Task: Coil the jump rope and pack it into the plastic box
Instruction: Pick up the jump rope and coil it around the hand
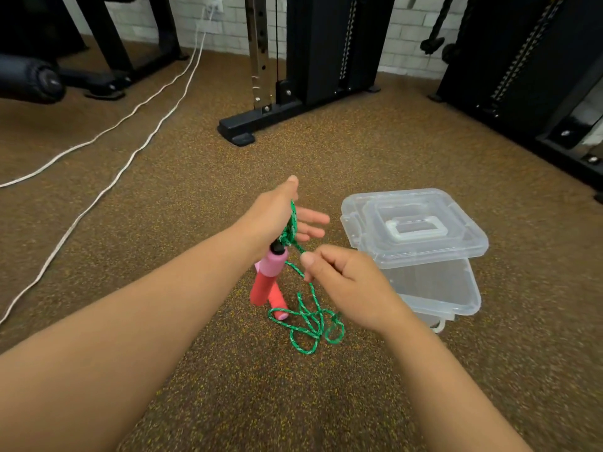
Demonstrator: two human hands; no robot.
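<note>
The green jump rope (308,316) has pink foam handles. Several turns of it are wound around my left hand (277,213), whose fingers are spread; one handle (272,272) hangs just below that hand. My right hand (346,282) pinches the rope strand a little below and right of the left hand. The rest of the rope lies in loose loops on the floor, next to the second handle (279,306). The clear plastic box (437,285) stands on the floor to the right, its lid (411,223) resting askew on top and leaving the near part uncovered.
Speckled brown rubber floor. Black gym machine frames stand behind: one base foot (238,132) straight ahead, another (522,76) at the right. Two white cables (137,125) run across the floor at the left. A black padded roller (29,79) lies far left.
</note>
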